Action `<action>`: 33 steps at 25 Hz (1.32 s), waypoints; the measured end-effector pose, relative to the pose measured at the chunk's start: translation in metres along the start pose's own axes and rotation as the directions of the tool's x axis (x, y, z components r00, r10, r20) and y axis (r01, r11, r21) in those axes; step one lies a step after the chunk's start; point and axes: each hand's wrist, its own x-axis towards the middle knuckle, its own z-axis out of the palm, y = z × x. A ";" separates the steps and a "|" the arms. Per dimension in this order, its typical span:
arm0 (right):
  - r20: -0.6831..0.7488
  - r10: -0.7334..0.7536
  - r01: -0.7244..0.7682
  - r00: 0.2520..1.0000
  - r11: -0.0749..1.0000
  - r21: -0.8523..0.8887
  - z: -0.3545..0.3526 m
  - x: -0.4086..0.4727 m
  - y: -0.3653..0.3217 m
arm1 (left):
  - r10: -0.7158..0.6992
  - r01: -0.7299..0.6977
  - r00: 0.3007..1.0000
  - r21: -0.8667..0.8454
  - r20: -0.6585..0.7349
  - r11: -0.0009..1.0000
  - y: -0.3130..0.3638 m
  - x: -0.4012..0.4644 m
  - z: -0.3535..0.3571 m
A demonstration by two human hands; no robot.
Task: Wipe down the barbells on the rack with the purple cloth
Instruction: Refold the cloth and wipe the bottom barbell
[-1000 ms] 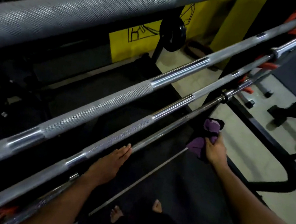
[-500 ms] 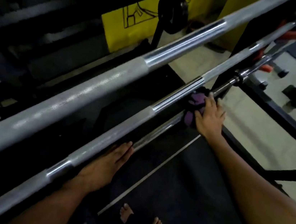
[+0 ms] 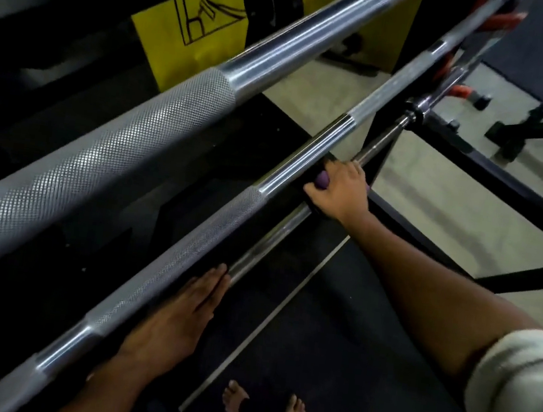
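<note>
Mid-task | right hand [image 3: 339, 190] gripping purple cloth [image 3: 322, 180] around lowest barbell [image 3: 269, 238] | left hand [image 3: 176, 317] flat, fingers straight, resting against same bar | upper barbells [image 3: 140, 140] above hands seemingly unwiped

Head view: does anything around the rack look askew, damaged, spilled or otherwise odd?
Nothing stands out. The barbells lie parallel on the rack. The right hand grips the purple cloth around the lowest bar, and the left hand rests flat by it. No spill or damage shows.
</note>
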 end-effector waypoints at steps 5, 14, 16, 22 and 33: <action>0.011 -0.135 0.133 0.991 0.986 0.101 0.042 -0.079 -0.075 | -0.015 0.014 1.000 -0.025 -0.013 1.000 0.001 0.000 -0.006; 0.030 -0.534 0.534 0.845 0.845 -0.008 0.051 -0.048 -0.035 | -0.011 0.013 0.999 -0.031 0.046 0.999 0.002 -0.001 -0.005; 0.049 -0.423 0.426 0.905 0.903 -0.057 0.037 -0.024 -0.014 | -0.006 0.006 0.999 -0.008 0.050 1.000 0.002 -0.001 -0.002; -0.072 -0.068 0.076 0.995 0.990 0.118 0.012 0.006 0.031 | 0.094 -0.094 0.996 0.214 0.013 0.972 0.002 -0.003 0.001; 0.016 -0.395 0.387 0.918 0.906 0.171 0.059 -0.108 -0.088 | -0.007 0.005 0.999 -0.045 -0.046 0.999 -0.002 -0.003 0.009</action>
